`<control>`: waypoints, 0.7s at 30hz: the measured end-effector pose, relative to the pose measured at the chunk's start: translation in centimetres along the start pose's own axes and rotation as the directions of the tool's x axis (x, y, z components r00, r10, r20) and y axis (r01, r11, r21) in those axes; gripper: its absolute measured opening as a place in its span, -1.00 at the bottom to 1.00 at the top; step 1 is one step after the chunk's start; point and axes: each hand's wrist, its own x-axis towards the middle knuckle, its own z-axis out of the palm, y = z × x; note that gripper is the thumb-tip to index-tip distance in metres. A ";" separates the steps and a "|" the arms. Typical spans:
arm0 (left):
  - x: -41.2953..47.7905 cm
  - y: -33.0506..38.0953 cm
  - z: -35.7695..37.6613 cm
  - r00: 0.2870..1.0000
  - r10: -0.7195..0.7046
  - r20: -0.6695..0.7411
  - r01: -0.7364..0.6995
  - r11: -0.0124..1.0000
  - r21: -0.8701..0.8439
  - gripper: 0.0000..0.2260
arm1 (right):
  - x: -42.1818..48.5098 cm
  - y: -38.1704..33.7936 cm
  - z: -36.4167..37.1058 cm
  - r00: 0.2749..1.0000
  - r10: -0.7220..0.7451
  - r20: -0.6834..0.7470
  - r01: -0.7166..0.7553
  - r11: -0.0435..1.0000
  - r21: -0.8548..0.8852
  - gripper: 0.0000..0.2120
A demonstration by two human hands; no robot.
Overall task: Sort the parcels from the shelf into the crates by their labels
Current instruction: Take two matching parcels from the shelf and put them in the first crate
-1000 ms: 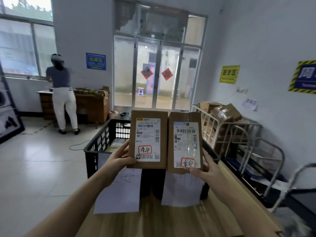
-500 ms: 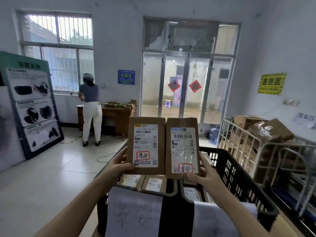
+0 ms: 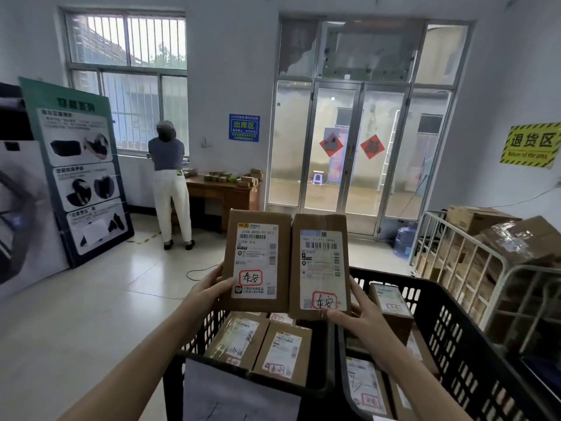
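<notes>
White-walled sorting room, glass doors (image 3: 358, 147) at the back: I held two brown parcels up side by side, labels toward the camera, above two black crates. My left hand (image 3: 206, 294) gripped the left parcel (image 3: 258, 259) by its lower left edge, thumb on the front. My right hand (image 3: 358, 314) pinched the right parcel (image 3: 321, 265) at its lower right corner, thumb just under a red-ringed handwritten mark. Both labels carried such a mark, apparently the same two characters, though the writing was small. The parcels sat edge to edge. Below, the left crate (image 3: 330, 354) held more labelled parcels lying flat; the right crate (image 3: 449, 338) held several too, one propped on end. A person (image 3: 170, 183) stood at a desk (image 3: 224, 192) under the window (image 3: 127, 71), back turned. Boxes (image 3: 516, 238) filled a wire cart (image 3: 473, 268) at right.
</notes>
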 end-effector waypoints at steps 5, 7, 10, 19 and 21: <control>2.8 -1.3 -1.3 0.999 -0.034 0.006 0.034 0.999 0.032 -0.56 | 2.4 1.0 0.9 1.000 0.021 -0.009 -0.021 1.000 -0.007 -0.23; 4.1 -1.8 -2.0 0.999 -0.054 0.009 0.053 0.998 0.030 -0.56 | 3.5 1.3 1.5 0.999 0.032 -0.022 -0.032 0.999 0.004 -0.25; 6.2 -2.4 -3.1 0.996 -0.088 0.014 0.088 0.996 0.020 -0.52 | 5.3 1.7 2.6 0.998 0.059 -0.022 -0.058 0.997 0.048 -0.29; 12.7 -5.6 -4.7 0.982 -0.184 0.031 0.176 0.970 0.168 -0.61 | 10.2 4.9 6.0 0.956 0.241 -0.170 -0.214 0.963 0.165 -0.55; 13.9 -6.6 -4.6 0.976 -0.215 0.023 0.204 0.953 0.225 -0.66 | 11.2 5.5 6.6 0.933 0.293 -0.207 -0.257 0.949 0.182 -0.71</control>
